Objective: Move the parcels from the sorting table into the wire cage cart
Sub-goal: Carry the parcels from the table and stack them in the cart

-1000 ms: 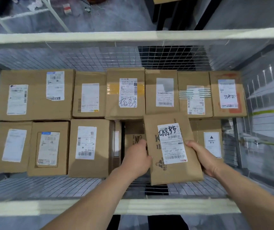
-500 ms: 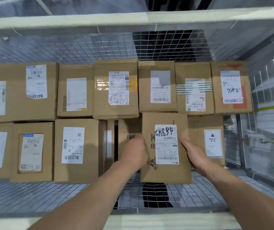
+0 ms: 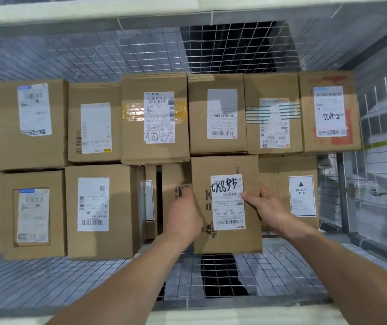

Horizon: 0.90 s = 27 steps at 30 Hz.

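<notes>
A brown cardboard parcel (image 3: 225, 165) with a white label marked in black pen sits in the near row of the wire cage cart (image 3: 47, 282). It lies squarely against the back row. My left hand (image 3: 183, 214) grips its left edge. My right hand (image 3: 266, 207) holds its right edge, with the thumb across the label. Both arms reach in over the cart's near rail.
Several labelled cardboard boxes fill the cart in two rows. A box marked HEAVY (image 3: 301, 195) stands just right of the held parcel, and a narrow gap (image 3: 158, 184) opens to its left. Bare wire mesh floor (image 3: 281, 273) shows in front. Mesh walls rise behind and right.
The parcel has moved forward and straightened from a tilt, now flush against the back row. Both hands have stayed on its edges, and the camera has leaned further in.
</notes>
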{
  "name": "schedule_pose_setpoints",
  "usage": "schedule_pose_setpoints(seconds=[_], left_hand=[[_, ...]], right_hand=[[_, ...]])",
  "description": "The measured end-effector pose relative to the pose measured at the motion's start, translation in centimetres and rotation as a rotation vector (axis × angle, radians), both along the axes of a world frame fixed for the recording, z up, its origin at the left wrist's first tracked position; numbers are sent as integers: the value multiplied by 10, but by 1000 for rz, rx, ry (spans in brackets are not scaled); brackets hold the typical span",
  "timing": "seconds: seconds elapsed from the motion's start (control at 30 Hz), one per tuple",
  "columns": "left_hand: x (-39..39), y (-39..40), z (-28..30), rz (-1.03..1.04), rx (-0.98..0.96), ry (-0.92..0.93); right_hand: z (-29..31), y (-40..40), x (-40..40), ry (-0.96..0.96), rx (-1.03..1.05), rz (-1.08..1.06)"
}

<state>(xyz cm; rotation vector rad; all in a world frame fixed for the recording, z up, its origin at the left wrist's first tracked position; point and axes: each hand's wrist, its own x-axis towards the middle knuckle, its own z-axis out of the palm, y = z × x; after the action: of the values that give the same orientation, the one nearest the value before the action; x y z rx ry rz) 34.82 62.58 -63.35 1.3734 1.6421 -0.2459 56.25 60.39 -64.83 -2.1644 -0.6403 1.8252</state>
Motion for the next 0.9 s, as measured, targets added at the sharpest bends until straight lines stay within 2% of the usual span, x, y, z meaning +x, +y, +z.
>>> schedule_pose_setpoints(seconds=[0.17,0.27,0.4,0.47,0.67,0.77,0.9], left_hand=[[6,1,-3,-24,-27,55],[5,6,5,-146,-54,113],[0,11,37,-326,-53,168],[-3,13,59,-400,-32,187],[-21,26,145,-738,175,252],[-29,35,186,-814,288,245],[-31,46,249,-907,447,182]], right_hand=[[-7,3,11,-49,-36,149],[2,13,10,-116,-27,208],[26,22,3,-394,13,424],[40,22,-1,-464,39,482],[127,12,-23,-527,168,551],[179,8,-33,-595,167,614],[264,-3,-51,-708,208,574]])
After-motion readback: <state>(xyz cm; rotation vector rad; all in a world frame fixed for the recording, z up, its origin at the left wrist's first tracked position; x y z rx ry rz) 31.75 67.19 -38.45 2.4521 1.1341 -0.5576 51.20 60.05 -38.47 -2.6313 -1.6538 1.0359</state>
